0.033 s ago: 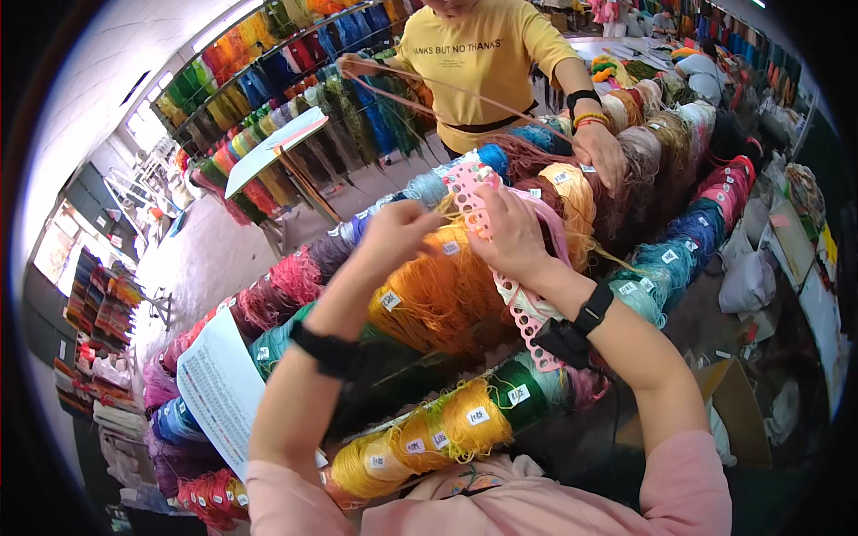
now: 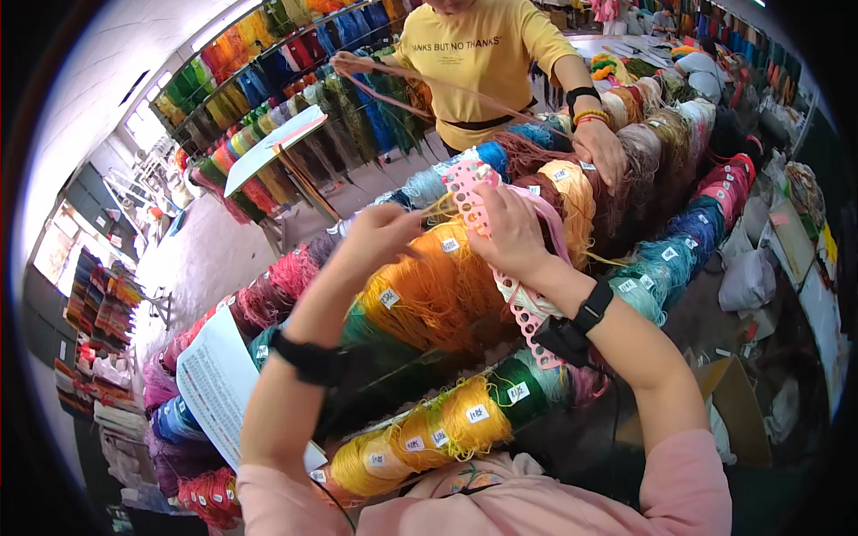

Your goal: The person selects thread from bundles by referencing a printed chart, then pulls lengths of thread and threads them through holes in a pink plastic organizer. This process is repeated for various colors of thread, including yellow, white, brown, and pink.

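My right hand (image 2: pixel 509 234) is closed round a pink strip punched with round holes (image 2: pixel 465 188), whose lower end runs down beside my right wrist. Pale and pink threads hang from the strip. Left of it, my left hand (image 2: pixel 384 237) is closed on yellow thread (image 2: pixel 436 207) that stretches to the strip's edge. Its fingertips are partly hidden. Beneath both hands lie thick orange yarn hanks (image 2: pixel 429 290) with small white labels. Peach yarn (image 2: pixel 569 201) sits just right of my right hand.
Across the yarn rows, a co-worker in a yellow top (image 2: pixel 487 67) stretches pink thread and rests a hand (image 2: pixel 599 152) on brown yarn. A printed paper sheet (image 2: pixel 219 384) lies at the left. Yellow hanks (image 2: pixel 420 433) line the near rail. A cardboard box (image 2: pixel 737 402) stands at lower right.
My left hand has moved left and slightly down, away from the strip, drawing the yellow thread out. My right hand has stayed in place. The co-worker's thread-holding hand has shifted slightly left.
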A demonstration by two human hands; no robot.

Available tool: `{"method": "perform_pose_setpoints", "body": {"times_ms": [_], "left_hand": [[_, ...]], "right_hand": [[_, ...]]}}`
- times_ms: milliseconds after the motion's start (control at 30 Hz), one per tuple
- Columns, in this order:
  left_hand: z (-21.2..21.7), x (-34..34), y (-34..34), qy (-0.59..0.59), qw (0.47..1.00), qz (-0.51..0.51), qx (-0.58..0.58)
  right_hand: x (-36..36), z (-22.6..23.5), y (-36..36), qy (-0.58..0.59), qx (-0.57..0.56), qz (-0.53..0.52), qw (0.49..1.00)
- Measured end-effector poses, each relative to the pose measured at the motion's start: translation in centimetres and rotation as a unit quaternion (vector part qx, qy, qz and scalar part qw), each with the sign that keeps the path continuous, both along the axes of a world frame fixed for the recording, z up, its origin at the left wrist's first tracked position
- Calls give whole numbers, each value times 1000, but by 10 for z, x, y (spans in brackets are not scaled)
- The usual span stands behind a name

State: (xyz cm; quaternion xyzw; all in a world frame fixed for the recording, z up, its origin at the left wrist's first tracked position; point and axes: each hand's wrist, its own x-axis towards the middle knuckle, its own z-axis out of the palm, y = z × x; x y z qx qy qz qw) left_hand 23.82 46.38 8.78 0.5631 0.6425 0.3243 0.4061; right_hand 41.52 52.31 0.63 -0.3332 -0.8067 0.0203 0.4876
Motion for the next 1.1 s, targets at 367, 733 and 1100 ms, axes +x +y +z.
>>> {"method": "perform_pose_setpoints", "body": {"times_ms": [367, 733, 1100], "left_hand": [[48, -176, -270, -404, 847, 288, 192], [-26, -98, -411, -219, 947, 223, -72], [-66, -93, -453, -266, 887, 375, 36]], "right_hand": [[-6, -2, 5, -32, 0, 2, 999], [44, -7, -2, -154, -11, -43, 987], [17, 43, -87, 116, -296, 151, 936]]}}
